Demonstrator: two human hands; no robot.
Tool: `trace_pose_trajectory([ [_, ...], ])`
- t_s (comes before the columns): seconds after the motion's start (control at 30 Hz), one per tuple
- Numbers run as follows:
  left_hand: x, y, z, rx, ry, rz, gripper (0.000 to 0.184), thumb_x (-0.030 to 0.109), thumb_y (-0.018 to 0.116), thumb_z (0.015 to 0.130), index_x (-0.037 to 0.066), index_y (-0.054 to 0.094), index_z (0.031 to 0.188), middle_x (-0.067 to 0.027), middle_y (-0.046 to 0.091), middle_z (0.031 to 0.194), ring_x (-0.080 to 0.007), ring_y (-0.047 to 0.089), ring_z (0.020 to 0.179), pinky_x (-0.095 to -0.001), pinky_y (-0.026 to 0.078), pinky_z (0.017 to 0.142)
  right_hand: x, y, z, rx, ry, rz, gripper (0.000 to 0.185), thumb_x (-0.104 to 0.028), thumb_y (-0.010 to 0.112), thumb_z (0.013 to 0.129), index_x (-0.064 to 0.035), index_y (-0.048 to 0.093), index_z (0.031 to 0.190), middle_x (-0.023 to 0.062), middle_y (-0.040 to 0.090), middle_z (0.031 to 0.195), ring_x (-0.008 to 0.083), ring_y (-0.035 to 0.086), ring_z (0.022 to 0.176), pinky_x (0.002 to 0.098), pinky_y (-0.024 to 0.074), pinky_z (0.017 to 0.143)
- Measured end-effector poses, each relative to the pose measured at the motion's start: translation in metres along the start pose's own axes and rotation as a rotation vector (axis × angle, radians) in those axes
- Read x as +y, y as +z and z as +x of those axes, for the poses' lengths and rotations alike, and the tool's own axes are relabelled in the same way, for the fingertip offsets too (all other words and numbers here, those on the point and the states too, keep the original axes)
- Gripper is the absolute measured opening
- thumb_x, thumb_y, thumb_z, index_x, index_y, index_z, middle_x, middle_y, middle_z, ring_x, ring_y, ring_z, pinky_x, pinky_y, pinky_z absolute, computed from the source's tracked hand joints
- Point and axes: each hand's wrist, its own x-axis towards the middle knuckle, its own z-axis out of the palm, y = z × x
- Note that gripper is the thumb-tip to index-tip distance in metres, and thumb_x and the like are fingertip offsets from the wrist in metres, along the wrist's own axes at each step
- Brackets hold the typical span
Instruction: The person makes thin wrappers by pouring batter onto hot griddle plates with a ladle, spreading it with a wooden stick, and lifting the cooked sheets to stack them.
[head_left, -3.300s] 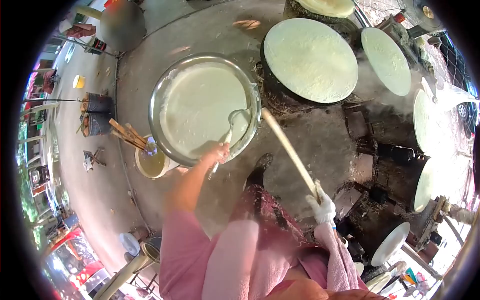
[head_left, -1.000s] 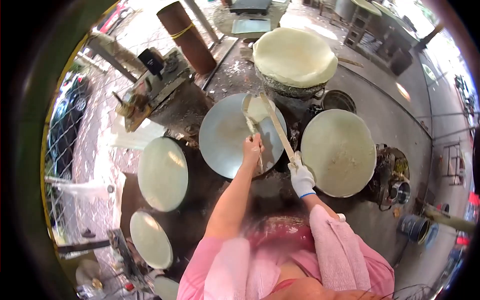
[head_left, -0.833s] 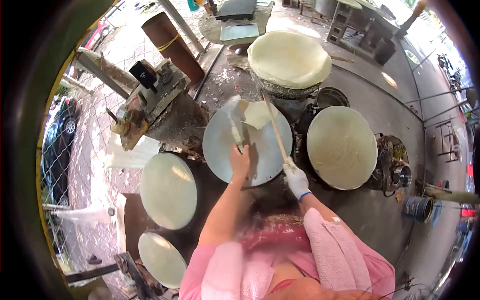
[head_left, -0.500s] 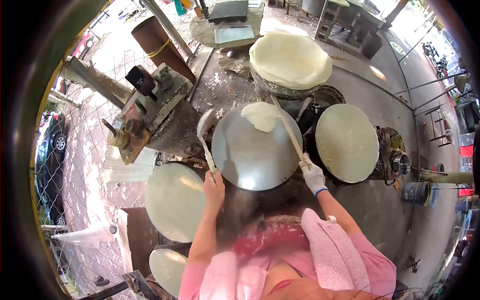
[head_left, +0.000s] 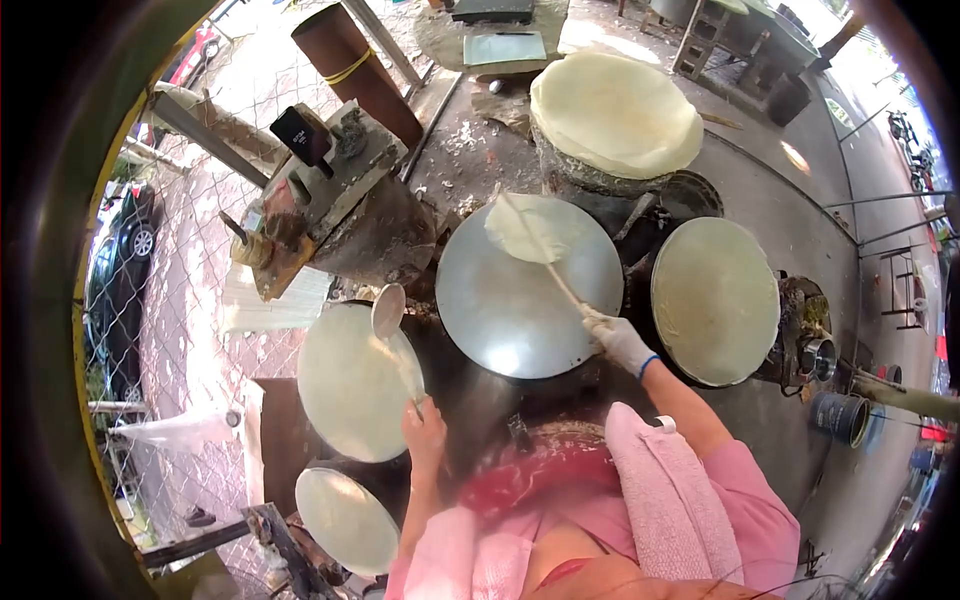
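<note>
My left hand (head_left: 425, 428) is closed round the handle of a ladle (head_left: 388, 310). The ladle's bowl hangs over the far edge of the left griddle, which is covered by a pale thin round sheet (head_left: 350, 395). In my right hand (head_left: 620, 345), which wears a white glove, is a long wooden stick (head_left: 545, 262). The stick reaches across the batter (head_left: 522, 228), a pale patch on the far part of the middle round griddle (head_left: 525, 325). Grey metal shows over the rest of that griddle.
Another pale sheet (head_left: 716, 300) covers the griddle at right, and a smaller one (head_left: 346, 520) lies at lower left. Beyond the middle griddle, large pale sheets (head_left: 615, 115) are piled on a round support. A phone (head_left: 300, 137) stands on a block by the wire fence.
The ladle has swung from the middle griddle's left edge toward me, over the left griddle. The stick has swept left across the batter, which now looks rounder and more spread out.
</note>
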Motion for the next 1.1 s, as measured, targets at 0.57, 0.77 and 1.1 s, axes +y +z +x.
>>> trace_pose_trajectory([
  [0.57, 0.136, -0.026, -0.01, 0.104, -0.859, -0.84, 0.013, 0.017, 0.056, 0.097, 0.005, 0.052, 0.096, 0.0014, 0.046, 0.066, -0.0051, 0.041, 0.047, -0.0209, 0.032, 0.04, -0.024, -0.087, 0.052, -0.222, -0.107, -0.101, 0.04, -0.027, 0.065, 0.093, -0.009, 0.063, 0.128, -0.0058, 0.062, 0.087, 0.0048, 0.048, 0.071, 0.0222, 0.0436, 0.062],
  [0.77, 0.139, -0.014, -0.025, 0.123, -0.894, -0.802, 0.012, 0.016, 0.055, 0.097, 0.005, 0.052, 0.096, 0.0022, 0.047, 0.066, -0.005, 0.041, 0.047, -0.0213, 0.033, 0.04, -0.043, -0.08, 0.069, -0.426, -0.017, -0.144, 0.041, -0.026, 0.065, 0.093, -0.0092, 0.062, 0.131, -0.0085, 0.055, 0.077, 0.0036, 0.043, 0.061, 0.0214, 0.0388, 0.056],
  [1.1, 0.155, -0.012, -0.023, 0.154, -0.913, -0.75, 0.017, 0.017, 0.053, 0.099, 0.009, 0.045, 0.086, 0.0025, 0.042, 0.062, -0.0056, 0.037, 0.042, -0.0223, 0.032, 0.037, -0.032, -0.124, 0.145, -0.396, -0.223, -0.295, 0.043, -0.026, 0.068, 0.091, -0.0092, 0.062, 0.13, -0.008, 0.06, 0.086, 0.0058, 0.047, 0.066, 0.0229, 0.0428, 0.061],
])
